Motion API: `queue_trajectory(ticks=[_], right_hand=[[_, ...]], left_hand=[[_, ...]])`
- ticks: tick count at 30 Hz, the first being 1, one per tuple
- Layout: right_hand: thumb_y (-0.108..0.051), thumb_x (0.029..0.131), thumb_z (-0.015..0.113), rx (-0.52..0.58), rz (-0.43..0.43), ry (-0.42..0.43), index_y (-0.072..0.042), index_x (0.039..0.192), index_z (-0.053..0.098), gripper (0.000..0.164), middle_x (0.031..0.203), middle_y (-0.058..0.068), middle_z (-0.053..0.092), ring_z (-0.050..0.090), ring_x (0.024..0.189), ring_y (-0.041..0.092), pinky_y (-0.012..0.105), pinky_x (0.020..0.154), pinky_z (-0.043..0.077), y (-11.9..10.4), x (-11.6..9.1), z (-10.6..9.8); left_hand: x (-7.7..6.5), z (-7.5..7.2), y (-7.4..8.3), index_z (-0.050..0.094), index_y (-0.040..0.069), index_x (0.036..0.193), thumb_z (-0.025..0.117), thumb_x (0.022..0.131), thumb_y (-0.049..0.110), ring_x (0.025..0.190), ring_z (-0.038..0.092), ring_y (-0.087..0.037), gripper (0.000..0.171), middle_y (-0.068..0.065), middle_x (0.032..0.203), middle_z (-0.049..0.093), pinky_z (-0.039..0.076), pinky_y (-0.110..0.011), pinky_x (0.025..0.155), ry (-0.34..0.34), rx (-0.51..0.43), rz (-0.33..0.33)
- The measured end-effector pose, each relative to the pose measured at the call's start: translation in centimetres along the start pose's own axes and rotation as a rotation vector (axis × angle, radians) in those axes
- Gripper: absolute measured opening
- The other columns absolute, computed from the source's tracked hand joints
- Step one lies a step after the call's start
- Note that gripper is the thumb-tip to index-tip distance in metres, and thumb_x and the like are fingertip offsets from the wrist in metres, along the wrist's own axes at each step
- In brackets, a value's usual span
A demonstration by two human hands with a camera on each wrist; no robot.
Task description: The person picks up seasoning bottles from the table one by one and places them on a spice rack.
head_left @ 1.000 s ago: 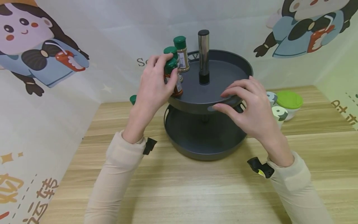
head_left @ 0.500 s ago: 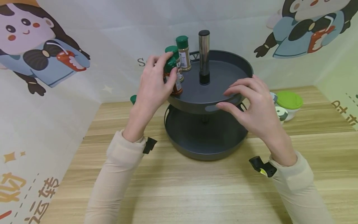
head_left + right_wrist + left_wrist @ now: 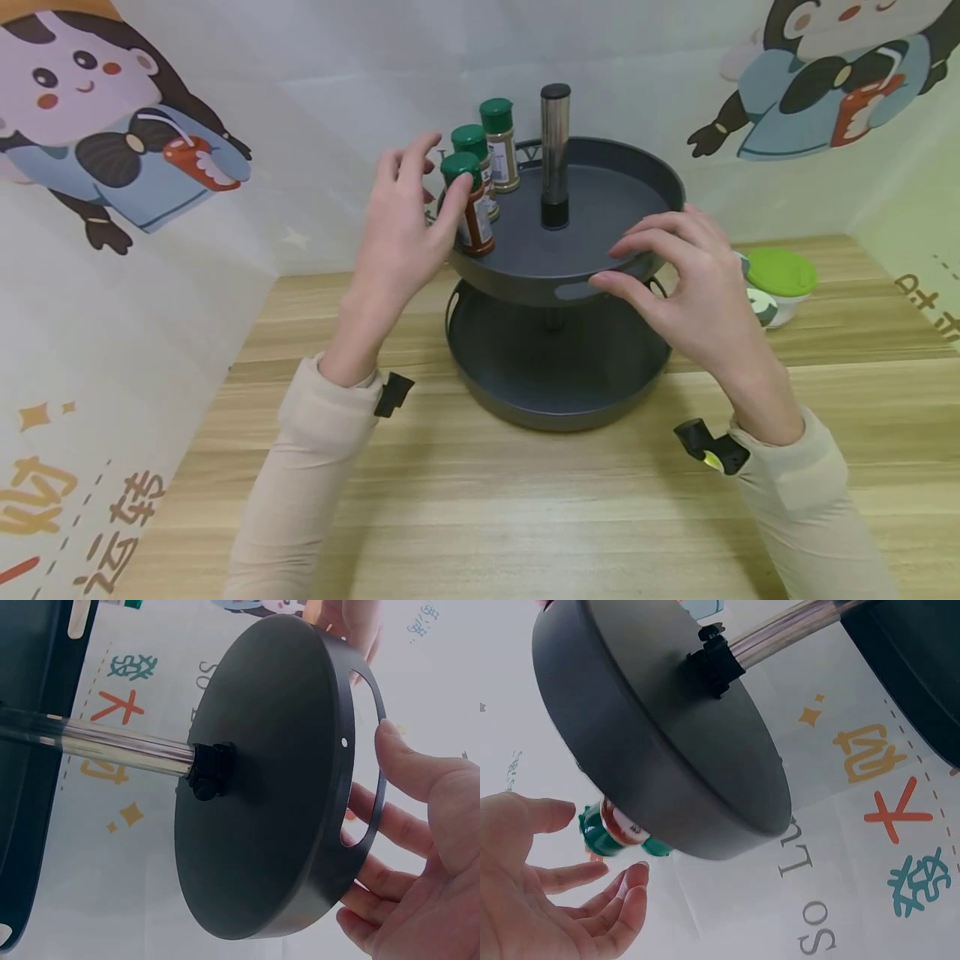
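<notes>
A dark grey two-tier round tray (image 3: 517,292) with a metal centre post (image 3: 555,150) stands on the wooden table. On the left of its upper tier are three green-capped spice bottles: the front one (image 3: 476,221) holds red-brown spice, with a middle one (image 3: 491,204) and a back one (image 3: 504,158) behind. My left hand (image 3: 401,217) is spread beside the front bottle. The left wrist view shows a gap between its fingers and that bottle's green cap (image 3: 600,832). My right hand (image 3: 697,292) holds the upper tier's rim at the handle slot (image 3: 364,757), thumb outside, fingers inside.
Right of the tray, partly behind my right hand, stand a tub with a lime-green lid (image 3: 782,272) and a small pale container (image 3: 761,307). A printed white backdrop (image 3: 322,100) hangs close behind the tray.
My left hand has released the front spice bottle and drawn a little to the left, fingers spreading. My right hand has slid slightly rightward along the rim. The bottles remain standing.
</notes>
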State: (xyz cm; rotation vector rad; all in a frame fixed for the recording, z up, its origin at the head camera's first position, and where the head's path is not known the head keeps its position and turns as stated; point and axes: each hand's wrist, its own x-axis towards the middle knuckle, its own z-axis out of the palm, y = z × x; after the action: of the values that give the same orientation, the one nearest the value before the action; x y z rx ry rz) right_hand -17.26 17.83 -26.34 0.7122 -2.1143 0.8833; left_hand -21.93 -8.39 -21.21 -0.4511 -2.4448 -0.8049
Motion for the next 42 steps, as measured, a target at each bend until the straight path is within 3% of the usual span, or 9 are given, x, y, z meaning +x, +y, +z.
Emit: queue_trajectory(ticks=[7,12,19,30,42], right_hand=[[-0.018,0.065,0.083,-0.004,0.0,-0.01,-0.005,0.083,0.07,0.026,0.092,0.007,0.061,0.053,0.094,0.023,0.04,0.107,0.019,-0.1,-0.1,0.2],[-0.019,0.064,0.083,0.008,-0.009,-0.001,-0.006,0.083,0.07,0.026,0.092,0.007,0.061,0.052,0.093,0.024,0.042,0.105,0.023,-0.1,-0.1,0.5],[-0.021,0.065,0.083,0.005,0.004,-0.001,-0.007,0.083,0.07,0.027,0.092,0.006,0.061,0.05,0.094,0.024,0.042,0.1,0.028,-0.2,-0.1,0.6],[-0.019,0.066,0.082,0.005,-0.017,0.01,-0.007,0.081,0.07,0.023,0.091,0.007,0.061,0.053,0.093,0.024,0.043,0.105,0.021,-0.4,-0.3,1.0],[-0.019,0.065,0.083,0.0,-0.01,0.019,-0.007,0.081,0.071,0.024,0.09,0.007,0.061,0.053,0.093,0.026,0.043,0.106,0.021,-0.4,-0.3,1.2]], left_hand=[[-0.2,-1.0,-1.0,0.04,0.012,0.136,0.048,0.092,0.04,0.089,0.048,-0.02,0.052,-0.012,0.114,0.043,0.041,-0.028,0.073,0.084,0.005,0.006],[-0.6,-1.6,-2.3,0.042,0.012,0.133,0.048,0.092,0.041,0.091,0.049,-0.021,0.051,-0.012,0.118,0.041,0.041,-0.03,0.076,0.111,0.013,-0.038],[-1.0,-1.6,-4.2,0.043,0.013,0.132,0.047,0.091,0.043,0.093,0.049,-0.023,0.051,-0.011,0.12,0.04,0.042,-0.031,0.075,0.104,0.029,-0.108],[-1.5,-0.8,-7.6,0.044,0.009,0.129,0.048,0.091,0.042,0.097,0.049,-0.023,0.05,-0.013,0.124,0.038,0.042,-0.033,0.078,0.054,0.042,-0.226],[-1.6,0.0,-10.3,0.044,0.007,0.129,0.05,0.091,0.039,0.099,0.047,-0.024,0.05,-0.015,0.125,0.037,0.042,-0.035,0.079,0.032,0.073,-0.286]])
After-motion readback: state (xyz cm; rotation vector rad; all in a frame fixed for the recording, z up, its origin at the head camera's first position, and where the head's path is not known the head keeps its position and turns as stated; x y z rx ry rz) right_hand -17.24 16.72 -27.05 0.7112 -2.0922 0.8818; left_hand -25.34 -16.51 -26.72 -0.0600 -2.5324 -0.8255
